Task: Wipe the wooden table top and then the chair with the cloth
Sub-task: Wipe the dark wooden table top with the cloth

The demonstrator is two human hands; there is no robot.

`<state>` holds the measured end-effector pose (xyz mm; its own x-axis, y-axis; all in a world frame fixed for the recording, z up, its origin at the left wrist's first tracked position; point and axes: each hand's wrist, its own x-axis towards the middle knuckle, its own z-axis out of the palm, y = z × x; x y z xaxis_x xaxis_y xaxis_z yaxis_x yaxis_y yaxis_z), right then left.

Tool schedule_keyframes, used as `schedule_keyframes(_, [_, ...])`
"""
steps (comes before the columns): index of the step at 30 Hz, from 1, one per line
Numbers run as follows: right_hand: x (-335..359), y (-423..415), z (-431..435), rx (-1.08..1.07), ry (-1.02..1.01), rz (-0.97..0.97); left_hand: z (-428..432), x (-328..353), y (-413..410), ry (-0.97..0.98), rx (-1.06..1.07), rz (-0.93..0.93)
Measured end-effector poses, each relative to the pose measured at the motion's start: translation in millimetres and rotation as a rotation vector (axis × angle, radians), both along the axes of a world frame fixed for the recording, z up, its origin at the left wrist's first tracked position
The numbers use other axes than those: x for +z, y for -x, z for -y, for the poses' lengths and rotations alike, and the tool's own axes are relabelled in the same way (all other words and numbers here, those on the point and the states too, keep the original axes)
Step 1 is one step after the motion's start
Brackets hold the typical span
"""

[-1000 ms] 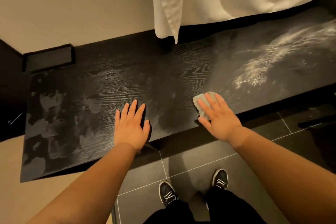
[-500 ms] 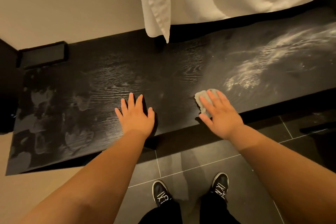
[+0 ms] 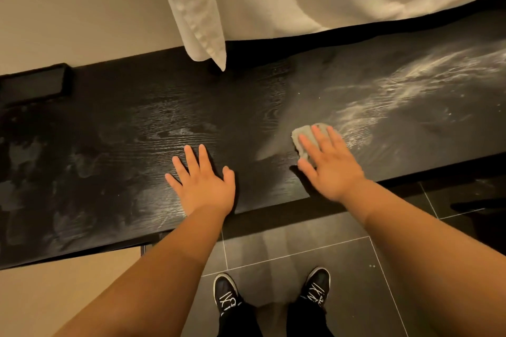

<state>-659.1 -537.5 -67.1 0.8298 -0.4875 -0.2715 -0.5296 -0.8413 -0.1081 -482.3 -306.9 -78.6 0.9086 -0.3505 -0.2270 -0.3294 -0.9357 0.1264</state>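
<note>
A long, dark wooden table top (image 3: 115, 123) runs across the view, with damp smears at its left and a band of white dust at its right. My right hand (image 3: 330, 165) presses flat, fingers straight, on a small grey cloth (image 3: 302, 135) near the table's front edge, just left of the dust. My left hand (image 3: 204, 185) rests flat on the wood with spread fingers, a little left of the cloth. No chair is plainly in view.
A white towel (image 3: 208, 35) hangs down over the table's back edge. A black box (image 3: 34, 85) sits at the back left against the beige wall. Dark floor tiles (image 3: 287, 243) and my black shoes (image 3: 227, 293) lie below the front edge.
The view has shifted right along the table. My right hand and the cloth have slid slightly right, closer to the white dust. My left hand has followed, still flat.
</note>
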Motion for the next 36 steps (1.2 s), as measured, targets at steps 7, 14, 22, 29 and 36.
schedule_keyframes(7, [-3.4, -21.1, -84.0, 0.266, -0.051, 0.094, 1.9, -2.4, -0.2, -0.018, 0.004, 0.032])
schedule_keyframes(14, [-3.6, -19.7, 20.6, 0.143, 0.001, 0.091, 0.5, -3.9, -0.2, -0.005, 0.001, 0.049])
schedule_keyframes(22, [-4.9, -21.3, -65.3, 0.434, -0.129, 0.147, 1.1, -2.5, -0.4, -0.02, 0.004, 0.056])
schedule_keyframes(29, [-6.8, -54.8, 4.9, 0.093, -0.019, 0.085, 0.3, -2.7, 0.1, -0.016, -0.002, 0.069])
schedule_keyframes(36, [-11.1, -28.9, -46.5, 0.58, -0.131, 0.136, 0.4, -0.9, 0.5, 0.007, 0.001, 0.063])
